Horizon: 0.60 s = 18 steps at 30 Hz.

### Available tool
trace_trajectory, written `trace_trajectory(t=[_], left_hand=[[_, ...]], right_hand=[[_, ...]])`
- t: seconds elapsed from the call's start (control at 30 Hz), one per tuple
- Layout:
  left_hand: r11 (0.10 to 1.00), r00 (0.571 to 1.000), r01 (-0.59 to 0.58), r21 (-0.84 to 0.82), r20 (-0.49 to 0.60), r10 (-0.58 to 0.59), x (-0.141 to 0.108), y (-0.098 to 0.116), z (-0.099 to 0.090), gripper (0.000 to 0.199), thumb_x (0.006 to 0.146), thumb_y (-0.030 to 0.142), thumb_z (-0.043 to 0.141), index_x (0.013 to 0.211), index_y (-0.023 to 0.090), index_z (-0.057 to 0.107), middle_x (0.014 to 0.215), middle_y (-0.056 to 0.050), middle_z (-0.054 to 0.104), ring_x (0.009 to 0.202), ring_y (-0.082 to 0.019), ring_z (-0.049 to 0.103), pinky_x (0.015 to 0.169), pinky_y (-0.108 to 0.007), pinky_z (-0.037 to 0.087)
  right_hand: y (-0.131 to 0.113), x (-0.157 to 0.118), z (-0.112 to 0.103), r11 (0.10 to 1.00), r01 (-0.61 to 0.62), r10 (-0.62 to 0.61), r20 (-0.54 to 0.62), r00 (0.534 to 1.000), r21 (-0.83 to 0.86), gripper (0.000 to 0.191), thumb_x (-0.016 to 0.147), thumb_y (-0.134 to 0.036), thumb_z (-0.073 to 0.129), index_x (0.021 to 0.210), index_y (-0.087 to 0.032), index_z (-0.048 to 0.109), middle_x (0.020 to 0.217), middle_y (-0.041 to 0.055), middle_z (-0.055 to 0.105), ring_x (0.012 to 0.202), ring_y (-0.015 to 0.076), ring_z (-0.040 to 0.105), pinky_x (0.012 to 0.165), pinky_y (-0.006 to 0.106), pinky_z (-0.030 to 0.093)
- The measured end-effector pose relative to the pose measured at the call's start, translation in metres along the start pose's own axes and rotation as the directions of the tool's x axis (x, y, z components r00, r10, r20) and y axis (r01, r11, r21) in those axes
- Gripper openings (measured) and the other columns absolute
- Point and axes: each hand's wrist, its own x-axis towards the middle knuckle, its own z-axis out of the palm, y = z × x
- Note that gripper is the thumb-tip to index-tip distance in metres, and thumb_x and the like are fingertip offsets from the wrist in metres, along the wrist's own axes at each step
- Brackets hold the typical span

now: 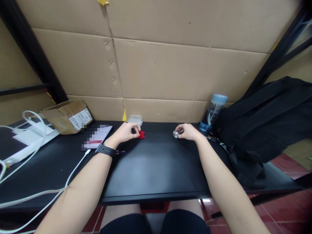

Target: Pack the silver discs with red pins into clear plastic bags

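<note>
My left hand [127, 132], with a dark watch band on the wrist, reaches over the black table. Its thumb and fingers close on a small red looped bundle [141, 134], which looks like cord. At the right, my right hand [188, 132] pinches a small round silvery metal piece [175, 134] at the tabletop. The two things are well apart, with bare table between them. A clear plastic box [135, 120] stands just behind my left hand.
A phone [97, 137] with a white cable, an open cardboard box [68, 117] and white cables lie to the left. On the right stand a blue-capped water bottle [213, 112] and a black backpack [265, 123]. A cardboard wall [158, 74] closes off the back.
</note>
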Motion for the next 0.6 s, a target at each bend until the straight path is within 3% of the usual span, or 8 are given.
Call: trace_trajectory(t=[0.23, 0.6], left_hand=[[1.000, 1.000, 0.008, -0.012, -0.006, -0.008, 0.000, -0.005, 0.005, 0.017, 0.076, 0.033, 0.071, 0.088, 0.022, 0.068, 0.083, 0.000, 0.078, 0.079, -0.019, 0.073, 0.076, -0.026, 0.049], [1.000, 1.000, 0.025, 0.009, -0.010, -0.025, 0.001, -0.008, 0.005, 0.018, 0.072, 0.034, 0.073, 0.084, 0.022, 0.068, 0.079, 0.000, 0.076, 0.076, -0.019, 0.071, 0.072, -0.026, 0.047]], right_hand=[[0.002, 0.001, 0.002, 1.000, -0.021, 0.021, 0.014, 1.000, 0.007, 0.025, 0.069, -0.018, 0.078, 0.094, -0.020, 0.078, 0.087, 0.0047, 0.080, 0.083, 0.0221, 0.074, 0.076, 0.028, 0.052], [0.011, 0.005, 0.008, 0.997, -0.016, 0.014, 0.029, 0.999, 0.081, 0.033, 0.064, -0.019, 0.082, 0.096, -0.019, 0.073, 0.090, 0.0019, 0.076, 0.079, 0.0170, 0.072, 0.073, 0.025, 0.052]])
